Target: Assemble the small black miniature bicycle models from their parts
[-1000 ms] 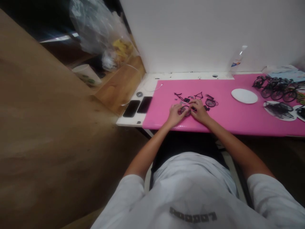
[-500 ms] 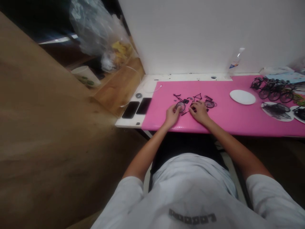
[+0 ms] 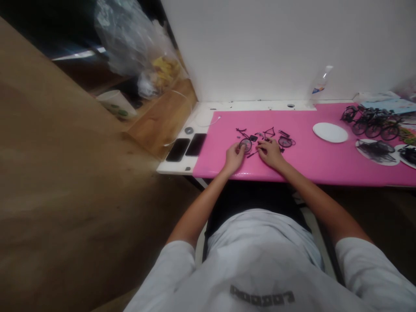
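Currently, left hand (image 3: 234, 159): pinching small wheel (image 3: 245, 145)
Right hand (image 3: 270, 152): right of wheel, fingers bent; grip unclear
Black pad (image 3: 253, 138): beyond wheel

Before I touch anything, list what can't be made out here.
All in the head view:
- Spoked wheel: part of its rim hidden by the left hand.
- Right hand: whether its fingertips grip a part, too small and dark.
- Bottle label: wording blurred.
- Rightmost plate: cut off by the picture's right edge.
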The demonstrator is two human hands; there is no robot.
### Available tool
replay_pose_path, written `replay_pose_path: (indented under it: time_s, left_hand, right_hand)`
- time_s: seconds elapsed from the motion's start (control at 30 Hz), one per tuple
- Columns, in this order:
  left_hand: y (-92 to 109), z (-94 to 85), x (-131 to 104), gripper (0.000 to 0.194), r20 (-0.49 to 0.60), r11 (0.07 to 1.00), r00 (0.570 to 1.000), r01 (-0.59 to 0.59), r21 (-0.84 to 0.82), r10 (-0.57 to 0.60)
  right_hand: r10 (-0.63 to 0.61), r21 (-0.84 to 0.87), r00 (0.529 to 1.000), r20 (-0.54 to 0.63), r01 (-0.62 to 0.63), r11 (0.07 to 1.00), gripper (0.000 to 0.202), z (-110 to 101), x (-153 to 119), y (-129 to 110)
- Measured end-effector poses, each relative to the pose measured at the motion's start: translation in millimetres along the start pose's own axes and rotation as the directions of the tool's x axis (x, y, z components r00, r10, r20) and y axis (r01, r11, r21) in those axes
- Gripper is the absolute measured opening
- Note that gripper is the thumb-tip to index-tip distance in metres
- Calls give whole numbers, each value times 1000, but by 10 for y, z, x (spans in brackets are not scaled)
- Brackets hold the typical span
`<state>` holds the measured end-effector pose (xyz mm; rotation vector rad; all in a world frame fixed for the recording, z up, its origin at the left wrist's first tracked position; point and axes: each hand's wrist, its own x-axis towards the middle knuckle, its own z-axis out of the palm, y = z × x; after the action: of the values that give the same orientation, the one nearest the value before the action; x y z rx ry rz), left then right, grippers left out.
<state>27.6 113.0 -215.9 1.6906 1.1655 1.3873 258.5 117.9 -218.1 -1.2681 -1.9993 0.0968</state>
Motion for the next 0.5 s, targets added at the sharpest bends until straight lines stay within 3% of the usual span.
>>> replay_pose_path:
  time_s: [0.23,0.4,0.5]
  left_hand:
    - [-1,11,5,27,-29,1000,1000,10,-17,-11]
    - [-22,15,8,25,-31,1000,1000,4,18,-3]
    - [-24,18,7,23,-30,1000,1000,1,12,-1]
  right_hand:
    - [64,-24,994,-90,-66,998,24,-198,82,-59]
    - [131,-63,987,-95,-137,989,40,-587,191,233]
    - [115,-94,992,-57,-120,988,47,-715,186,452]
